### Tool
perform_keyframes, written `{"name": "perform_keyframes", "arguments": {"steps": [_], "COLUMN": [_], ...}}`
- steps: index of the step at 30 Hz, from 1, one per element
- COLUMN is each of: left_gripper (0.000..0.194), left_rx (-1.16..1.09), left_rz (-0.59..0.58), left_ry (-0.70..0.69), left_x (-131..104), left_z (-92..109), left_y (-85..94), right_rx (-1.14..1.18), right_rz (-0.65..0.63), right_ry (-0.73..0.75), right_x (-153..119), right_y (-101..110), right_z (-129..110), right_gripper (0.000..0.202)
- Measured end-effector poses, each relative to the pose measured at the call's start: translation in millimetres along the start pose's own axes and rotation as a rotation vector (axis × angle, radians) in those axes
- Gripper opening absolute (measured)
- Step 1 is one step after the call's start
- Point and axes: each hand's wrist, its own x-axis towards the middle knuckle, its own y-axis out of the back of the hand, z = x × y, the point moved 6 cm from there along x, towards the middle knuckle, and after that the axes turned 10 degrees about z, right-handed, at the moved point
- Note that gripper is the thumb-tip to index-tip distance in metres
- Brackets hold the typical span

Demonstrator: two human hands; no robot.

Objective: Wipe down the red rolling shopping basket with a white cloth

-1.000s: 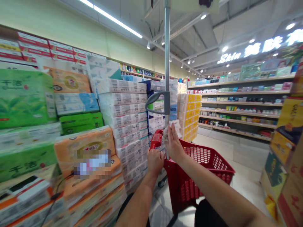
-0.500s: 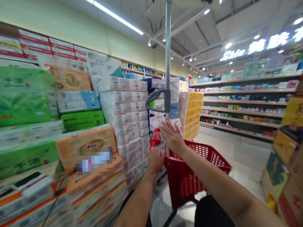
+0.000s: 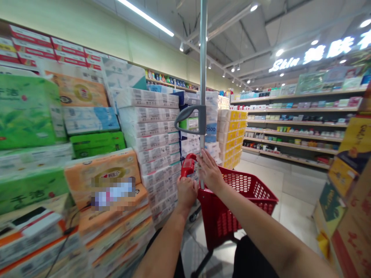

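My left hand is closed around the handlebar of a red shopping cart, just below its red plastic handle end. A tall metal pole stands upright at the near end of the cart and carries a grey loop-shaped grip. Against the pole, below that grip, lies my right hand with its fingers stretched out. It covers part of the pole, and its palm is hidden. The perforated red cart basket extends ahead and to the right, beyond my forearms.
Stacked white tissue packs rise close on the left, with orange packs and green packs nearer. Yellow-and-white packs stand ahead. Shelves of small goods line the far right. Cartons border the tiled floor at right.
The cart, pole and both hands sit slightly further left in view. The stacked packs on the left have also shifted a little leftward. Both hands keep about the same pose.
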Motion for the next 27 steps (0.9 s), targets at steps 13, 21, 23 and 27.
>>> {"name": "perform_keyframes", "arguments": {"steps": [13,21,23,27], "left_gripper": [0.031,0.023,0.019,0.022], "left_rx": [0.024,-0.057,-0.082,-0.103], "left_rz": [-0.001,0.031,0.028,0.042], "left_ry": [-0.082,-0.094,-0.08,-0.027], "left_x": [3,-5,-5,-3], "left_z": [-44,-84,-94,-113], "left_y": [9.3,23.2,23.9,20.1], "right_rx": [0.168,0.385,0.407,0.382], "right_rz": [-0.059,0.031,0.029,0.031], "right_ry": [0.065,-0.142,-0.122,-0.114], "right_x": [-17,-33,-41,-53], "right_y": [-40,-82,-94,-115], "right_z": [-16,-44,-49,-54], "right_gripper": [0.075,0.083,0.085,0.085]}}
